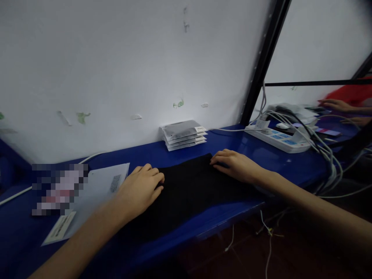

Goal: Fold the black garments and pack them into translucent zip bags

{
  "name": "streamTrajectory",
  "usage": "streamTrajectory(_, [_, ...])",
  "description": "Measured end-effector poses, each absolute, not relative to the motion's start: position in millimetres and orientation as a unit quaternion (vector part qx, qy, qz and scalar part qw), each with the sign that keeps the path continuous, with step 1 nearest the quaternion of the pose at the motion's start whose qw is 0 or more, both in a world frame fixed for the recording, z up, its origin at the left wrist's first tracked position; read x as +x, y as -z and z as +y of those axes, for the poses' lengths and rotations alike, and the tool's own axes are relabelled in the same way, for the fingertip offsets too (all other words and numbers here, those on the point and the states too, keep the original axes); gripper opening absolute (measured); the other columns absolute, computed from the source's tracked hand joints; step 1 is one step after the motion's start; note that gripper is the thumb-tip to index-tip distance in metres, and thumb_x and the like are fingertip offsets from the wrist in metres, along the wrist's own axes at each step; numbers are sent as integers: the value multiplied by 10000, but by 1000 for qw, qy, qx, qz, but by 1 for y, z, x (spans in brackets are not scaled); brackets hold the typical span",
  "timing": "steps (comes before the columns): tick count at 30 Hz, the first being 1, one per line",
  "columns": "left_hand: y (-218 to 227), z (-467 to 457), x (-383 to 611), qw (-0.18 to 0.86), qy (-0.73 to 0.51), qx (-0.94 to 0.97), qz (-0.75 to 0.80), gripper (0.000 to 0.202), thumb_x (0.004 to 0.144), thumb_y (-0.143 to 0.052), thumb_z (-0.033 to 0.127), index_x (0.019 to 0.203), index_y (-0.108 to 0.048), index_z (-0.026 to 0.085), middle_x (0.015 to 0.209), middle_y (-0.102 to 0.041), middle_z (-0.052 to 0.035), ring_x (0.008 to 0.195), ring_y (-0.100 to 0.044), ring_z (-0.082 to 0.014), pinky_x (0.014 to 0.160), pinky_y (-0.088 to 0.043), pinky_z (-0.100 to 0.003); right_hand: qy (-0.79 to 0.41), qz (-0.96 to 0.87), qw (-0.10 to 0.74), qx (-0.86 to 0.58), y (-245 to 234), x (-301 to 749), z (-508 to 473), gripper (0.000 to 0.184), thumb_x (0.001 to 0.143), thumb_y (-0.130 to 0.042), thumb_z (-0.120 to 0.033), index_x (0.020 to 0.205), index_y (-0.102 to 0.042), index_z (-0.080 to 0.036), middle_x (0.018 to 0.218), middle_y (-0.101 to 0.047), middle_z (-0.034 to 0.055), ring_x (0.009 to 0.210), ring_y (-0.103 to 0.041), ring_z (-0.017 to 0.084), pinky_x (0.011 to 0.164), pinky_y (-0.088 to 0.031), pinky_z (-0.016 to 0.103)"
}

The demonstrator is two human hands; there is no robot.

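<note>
A black cloth (188,186) lies spread over the blue table, its near side close to the table's front edge. My left hand (143,186) rests palm down on the cloth's left part, with fingers slightly bent and the thumb apart. At the far right corner of the cloth, my right hand (232,164) touches it with loosely bent fingers; its thumb is also apart from them. Beside my left hand lies a flat, frosted plastic bag (99,186) with a printed white label. Both palms are hidden.
Several packed, labelled bags (183,133) are stacked against the wall. A power strip (279,137) with tangled white cables (328,162) stands at right. A pixelated item (62,190) lies at left. Beyond the black frame (261,58), another person's hand (335,104) shows.
</note>
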State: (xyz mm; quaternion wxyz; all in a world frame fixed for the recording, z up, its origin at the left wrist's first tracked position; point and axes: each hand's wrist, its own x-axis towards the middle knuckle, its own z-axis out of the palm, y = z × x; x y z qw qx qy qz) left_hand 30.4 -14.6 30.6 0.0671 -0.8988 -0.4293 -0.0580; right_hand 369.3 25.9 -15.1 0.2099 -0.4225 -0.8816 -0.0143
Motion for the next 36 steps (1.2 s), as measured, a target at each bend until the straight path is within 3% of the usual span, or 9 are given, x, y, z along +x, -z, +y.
streamTrajectory(8, [-43,-17,36,70,86,-860,-497,203,896,-455,289,905,-653,246,874,-689,-43,877,-591,-262,788,-450,-416,33,-864,207,-457,0,369,18,189,872,-550,-274,983,-703,-262,960,-705,54,908,-645,247,835,-502,394])
streamTrajectory(13, [-52,5,43,156,181,-784,-573,261,931,-416,300,1063,-619,201,1051,-688,-93,1029,-570,-301,836,-452,-431,121,-778,308,-534,-24,343,37,240,918,-492,-313,1064,-665,-231,1067,-677,91,1024,-599,281,907,-460,415])
streamTrajectory(16, [-48,7,48,154,151,-809,-547,282,943,-417,311,1085,-625,183,1083,-684,-95,1050,-565,-293,863,-444,-421,131,-793,292,-518,-22,327,44,256,933,-474,-339,1073,-649,-215,1073,-663,105,1020,-591,280,910,-459,419])
streamTrajectory(22, [-17,1,46,177,27,-821,-542,395,974,-389,381,1080,-674,129,1098,-684,-145,1058,-559,-326,891,-415,-459,85,-849,179,-490,17,326,57,269,929,-500,-314,1092,-665,-180,1106,-674,112,1037,-594,277,935,-468,418])
streamTrajectory(36, [3,12,28,133,89,-811,-563,389,981,-373,334,1210,-653,192,1253,-660,-72,1134,-552,-280,974,-430,-450,-12,-834,265,-484,39,337,70,300,935,-499,-310,1126,-687,-178,1181,-679,123,1147,-600,279,1020,-456,460])
